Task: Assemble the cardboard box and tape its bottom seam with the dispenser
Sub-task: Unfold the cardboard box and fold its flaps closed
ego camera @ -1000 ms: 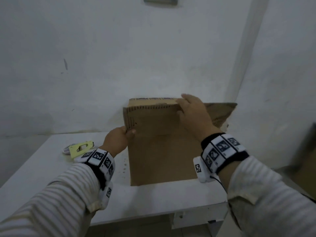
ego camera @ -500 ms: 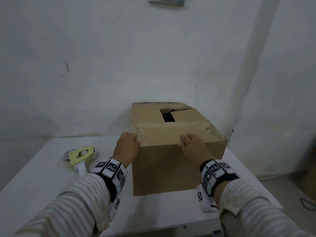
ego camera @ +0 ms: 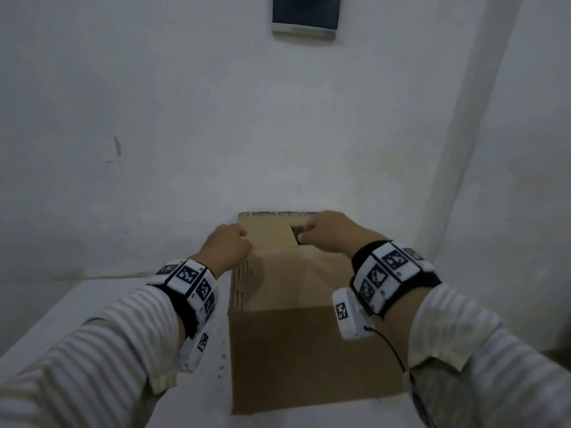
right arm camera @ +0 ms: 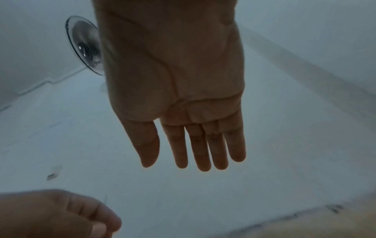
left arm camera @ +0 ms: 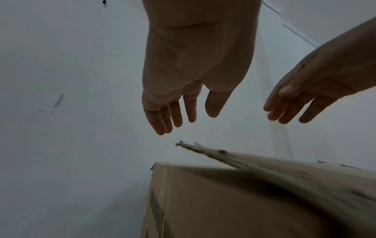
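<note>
Two hands reach out over a brown box (ego camera: 296,341) that sits on a white table (ego camera: 40,332) by a white wall (ego camera: 185,118). From the head view, the left hand (ego camera: 227,245) is over the left side of the box top, and the right hand (ego camera: 330,230) is over the far right side, near a dark gap (ego camera: 297,233) between the flaps. From above it is hard to tell if the hands touch the card. In the left wrist view, the left hand (left arm camera: 195,64) has its fingers (left arm camera: 162,116) held straight and a bit apart, just above the raised edge of a flap (left arm camera: 254,162), and it holds nothing. The right hand (left arm camera: 317,90) is open too and holds nothing. In the right wrist view, the right hand (right arm camera: 173,80) has its fingers (right arm camera: 199,145) straight and close side by side, with only wall behind them. Both wrists wear bands with black and white squares, and both arms are in striped sleeves (ego camera: 92,366). High on the wall hangs a dark box with a white rim (ego camera: 306,13)
</note>
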A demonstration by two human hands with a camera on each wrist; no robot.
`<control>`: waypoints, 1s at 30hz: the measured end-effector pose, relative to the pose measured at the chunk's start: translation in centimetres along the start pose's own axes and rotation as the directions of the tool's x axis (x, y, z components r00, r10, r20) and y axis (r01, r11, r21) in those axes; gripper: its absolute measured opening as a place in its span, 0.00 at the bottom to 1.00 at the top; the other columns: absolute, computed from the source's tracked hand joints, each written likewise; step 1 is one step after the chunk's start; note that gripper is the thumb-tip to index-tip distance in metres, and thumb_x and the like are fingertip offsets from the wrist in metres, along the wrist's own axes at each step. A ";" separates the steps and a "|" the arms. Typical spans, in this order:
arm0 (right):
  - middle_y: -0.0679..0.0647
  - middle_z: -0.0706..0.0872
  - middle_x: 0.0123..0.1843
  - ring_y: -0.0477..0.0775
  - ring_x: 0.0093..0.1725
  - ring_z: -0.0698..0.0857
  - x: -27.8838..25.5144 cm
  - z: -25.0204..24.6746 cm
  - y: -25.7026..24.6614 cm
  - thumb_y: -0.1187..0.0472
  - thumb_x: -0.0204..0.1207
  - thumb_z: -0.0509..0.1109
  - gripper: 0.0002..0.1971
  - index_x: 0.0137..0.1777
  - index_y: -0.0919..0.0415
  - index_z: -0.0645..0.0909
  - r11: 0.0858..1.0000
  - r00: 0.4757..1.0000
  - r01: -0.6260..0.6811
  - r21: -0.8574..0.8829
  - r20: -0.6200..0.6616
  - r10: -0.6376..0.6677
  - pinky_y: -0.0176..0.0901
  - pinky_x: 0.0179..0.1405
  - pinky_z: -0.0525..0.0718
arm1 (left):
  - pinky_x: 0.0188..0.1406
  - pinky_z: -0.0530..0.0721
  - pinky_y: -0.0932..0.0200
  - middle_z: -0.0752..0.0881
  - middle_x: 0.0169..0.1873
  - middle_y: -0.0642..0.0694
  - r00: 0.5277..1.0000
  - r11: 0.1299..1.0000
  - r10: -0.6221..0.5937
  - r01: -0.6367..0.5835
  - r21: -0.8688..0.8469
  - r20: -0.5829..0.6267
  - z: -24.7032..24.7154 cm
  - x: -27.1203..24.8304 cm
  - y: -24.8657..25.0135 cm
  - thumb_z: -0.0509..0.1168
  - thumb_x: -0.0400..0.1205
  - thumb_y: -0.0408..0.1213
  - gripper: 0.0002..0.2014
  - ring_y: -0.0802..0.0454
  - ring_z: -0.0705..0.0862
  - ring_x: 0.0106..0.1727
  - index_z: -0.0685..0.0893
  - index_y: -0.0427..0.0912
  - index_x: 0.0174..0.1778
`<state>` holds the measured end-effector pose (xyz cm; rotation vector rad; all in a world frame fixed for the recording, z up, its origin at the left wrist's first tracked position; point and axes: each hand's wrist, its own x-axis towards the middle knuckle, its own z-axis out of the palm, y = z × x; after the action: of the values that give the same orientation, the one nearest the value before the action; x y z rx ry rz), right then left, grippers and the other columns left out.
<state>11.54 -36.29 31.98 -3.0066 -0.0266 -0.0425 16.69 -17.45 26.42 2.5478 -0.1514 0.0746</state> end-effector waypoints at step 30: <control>0.56 0.67 0.81 0.59 0.78 0.68 18.8 0.0 10.2 0.52 0.79 0.68 0.34 0.82 0.53 0.59 0.989 0.969 0.115 0.090 0.211 -0.132 0.49 0.73 0.69 | 0.45 0.82 0.57 0.88 0.32 0.44 0.986 0.609 -0.153 0.146 -0.780 0.065 3.3 18.9 -3.3 0.58 0.84 0.27 0.08 0.50 0.85 0.34 0.79 0.35 0.40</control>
<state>30.51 -46.14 31.14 -2.9128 -0.2325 0.2673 35.90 -18.29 23.47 1.6523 0.0401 -0.0443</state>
